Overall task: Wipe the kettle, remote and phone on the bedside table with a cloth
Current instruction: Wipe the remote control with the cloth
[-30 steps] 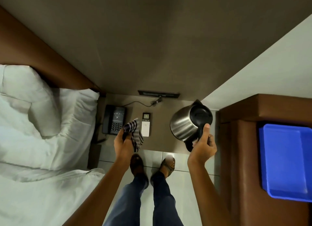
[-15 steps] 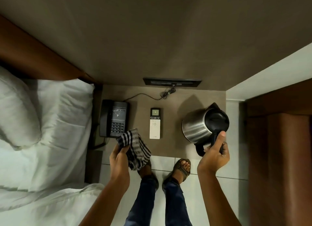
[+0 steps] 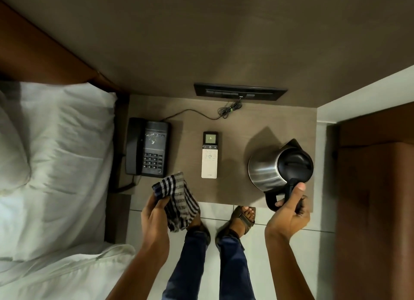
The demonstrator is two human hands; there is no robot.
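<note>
Moved: steel kettle with black lid [image 3: 272,168] now nearer table's front-right | right hand [image 3: 289,212] clamped on handle | left hand [image 3: 156,212] grips striped cloth [image 3: 177,201], apart from kettle | wiping not begun

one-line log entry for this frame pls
left hand: holds cloth | right hand: grips kettle handle | remote, phone: on table, untouched

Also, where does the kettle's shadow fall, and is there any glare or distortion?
Head view: the kettle casts its shadow up-left on the bedside table; soft highlights streak its steel side; wide-angle distortion bends the walls; the remote stays sharp.
</note>
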